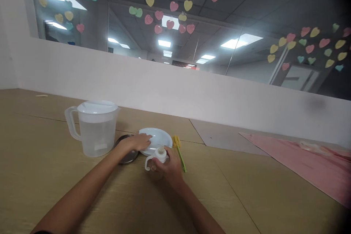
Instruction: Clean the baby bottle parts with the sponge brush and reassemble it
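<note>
A clear baby bottle (160, 154) with a white collar, a pale nipple on top and a white side handle stands upright near the middle. My right hand (172, 166) is wrapped round its right side. Just behind it lies a pale blue-white plate (160, 137). My left hand (140, 141) reaches over the plate's left part, fingers stretched forward and nothing seen in them. Beneath my left wrist is a dark, round metal dish (128, 158), partly hidden. Right of the plate rests a brush with a yellow head and a green handle (181, 159).
A lidded translucent pitcher (98, 131) with liquid in it stands on the left of the wooden table (55, 175). A pink cloth (301, 164) covers the right side. Along the back runs a low white wall (164, 84) below glass with heart stickers.
</note>
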A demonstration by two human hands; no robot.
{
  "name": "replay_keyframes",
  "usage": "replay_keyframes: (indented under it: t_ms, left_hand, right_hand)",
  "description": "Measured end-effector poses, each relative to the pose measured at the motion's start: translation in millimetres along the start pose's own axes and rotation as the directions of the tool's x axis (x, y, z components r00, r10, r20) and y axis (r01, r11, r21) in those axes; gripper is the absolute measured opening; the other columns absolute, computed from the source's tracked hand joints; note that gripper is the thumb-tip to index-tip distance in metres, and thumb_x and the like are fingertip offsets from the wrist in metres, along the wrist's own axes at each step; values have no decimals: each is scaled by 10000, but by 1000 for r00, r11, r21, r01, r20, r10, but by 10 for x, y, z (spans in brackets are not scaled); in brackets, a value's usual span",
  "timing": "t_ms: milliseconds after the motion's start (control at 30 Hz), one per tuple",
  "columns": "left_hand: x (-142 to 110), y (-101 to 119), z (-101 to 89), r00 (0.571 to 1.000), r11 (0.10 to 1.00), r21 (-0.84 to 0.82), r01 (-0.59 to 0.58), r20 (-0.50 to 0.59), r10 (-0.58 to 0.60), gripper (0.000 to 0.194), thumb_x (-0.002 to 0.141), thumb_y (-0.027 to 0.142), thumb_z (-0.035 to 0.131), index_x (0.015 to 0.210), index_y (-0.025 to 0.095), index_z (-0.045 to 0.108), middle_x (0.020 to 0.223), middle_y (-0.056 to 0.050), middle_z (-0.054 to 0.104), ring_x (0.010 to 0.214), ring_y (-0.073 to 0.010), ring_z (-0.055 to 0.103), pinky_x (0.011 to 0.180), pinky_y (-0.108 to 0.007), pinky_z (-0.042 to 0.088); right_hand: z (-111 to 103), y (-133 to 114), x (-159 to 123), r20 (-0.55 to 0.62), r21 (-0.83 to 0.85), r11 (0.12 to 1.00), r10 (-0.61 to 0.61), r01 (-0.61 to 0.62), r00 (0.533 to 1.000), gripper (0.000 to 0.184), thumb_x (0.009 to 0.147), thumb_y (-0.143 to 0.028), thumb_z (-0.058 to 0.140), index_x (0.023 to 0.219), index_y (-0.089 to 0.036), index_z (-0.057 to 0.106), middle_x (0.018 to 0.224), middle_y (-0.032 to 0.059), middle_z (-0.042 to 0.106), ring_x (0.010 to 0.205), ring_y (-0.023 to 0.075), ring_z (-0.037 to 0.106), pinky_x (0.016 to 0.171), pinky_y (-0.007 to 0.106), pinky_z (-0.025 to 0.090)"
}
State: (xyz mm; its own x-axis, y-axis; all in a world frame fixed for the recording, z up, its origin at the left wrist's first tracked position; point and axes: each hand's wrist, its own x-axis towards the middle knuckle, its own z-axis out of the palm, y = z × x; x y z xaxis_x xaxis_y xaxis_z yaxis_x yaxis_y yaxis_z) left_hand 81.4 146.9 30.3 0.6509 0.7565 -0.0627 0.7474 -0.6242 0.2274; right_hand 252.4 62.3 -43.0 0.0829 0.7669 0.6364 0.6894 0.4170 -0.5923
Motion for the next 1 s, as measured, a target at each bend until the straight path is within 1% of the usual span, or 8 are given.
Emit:
replay_keyframes:
  t_ms: [67,167,300,433,533,633,767,1000]
  left_hand:
    - [-124,74,-139,992,984,-131,-119,14,122,538,844,224,333,1378,163,350,1399,-89,437,1254,-220,427,1008,-324,349]
    - [-280,221,-268,953,931,-215,-294,12,303,654,756,261,507,1388,212,344,1411,-56,425,1258,-235,418,995,-294,366]
    - [-267,360,-188,905,877,-225,-424,-56,422,851,628,296,683,1396,237,322,1382,-70,445,1243,-265,422,1000,-312,359]
    - [-119,390,2,910,874,-253,-415,-126,396,1064,530,294,754,1435,238,199,1342,-96,465,1183,-276,468,946,-314,395]
    - [-56,386,79,924,881,-277,-383,-139,357,1103,539,273,736,1448,252,113,1162,-70,585,994,-245,576,795,-285,450]
    - [-30,366,102,932,885,-293,-363,-130,339,1141,532,304,744,1451,245,69,1018,-42,624,883,-228,597,706,-264,449]
    - [-5,326,120,928,878,-301,-373,-144,345,1142,523,323,753,1449,208,94,997,-48,617,902,-223,575,729,-265,442]
    - [-3,288,127,929,875,-310,-371,-139,344,1140,503,337,769,1446,228,137,1018,-35,594,919,-218,558,762,-271,437]
  right_hand:
    - [7,-4,-7,-25,13,1000,-1,1,1000,404,693,-407,677,1021,-185,599,983,76,642,905,239,581,785,358,452]
    - [4,3,0,-58,54,999,1,2,998,391,699,-415,673,998,-183,577,984,72,623,908,233,571,774,355,449]
    - [-8,42,26,-47,109,993,59,-54,997,394,704,-436,670,979,-174,563,966,75,614,878,225,567,756,346,449]
    - [2,76,38,-43,125,987,109,-103,993,352,699,-431,665,911,-166,569,904,69,612,849,223,564,755,348,442]
    - [0,82,45,-33,136,986,99,-94,995,317,705,-415,654,886,-168,573,868,61,607,841,221,560,758,348,436]
    - [-26,80,60,9,166,985,57,-57,998,301,720,-425,645,877,-175,587,856,53,609,834,213,559,766,345,430]
    - [-62,90,78,52,213,977,24,-35,998,322,729,-450,648,897,-182,590,877,50,615,841,209,564,774,345,430]
    - [-95,166,113,105,232,973,-39,14,994,305,741,-432,662,926,-197,605,912,44,608,881,208,559,802,348,435]
